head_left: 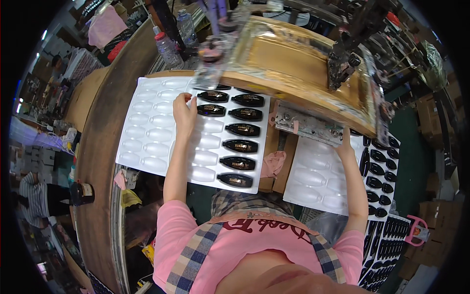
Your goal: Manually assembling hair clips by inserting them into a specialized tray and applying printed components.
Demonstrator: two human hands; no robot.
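Note:
My left hand (184,111) is over a white moulded tray (201,175), its fingers bent in toward the thumb. Whatever it may hold is hidden. Beside the thumb lies a black bottle-shaped piece (211,110) with gold print. More such pieces (241,146) fill the tray's right column, while several hollows on the left are bare. My right hand (345,146) is at the right end of a stained metal fixture (308,125), its fingers partly hidden. Above the fixture hangs a wood-framed printing screen (289,54), tilted and blurred.
A second white tray (149,122) lies at the left, and another (313,176) at the right. Beyond it stand trays of black pieces (379,169). A pink cloth (273,163) lies below the fixture. Clear bottles (168,50) stand at the back left. A wooden ledge (98,147) runs along the left.

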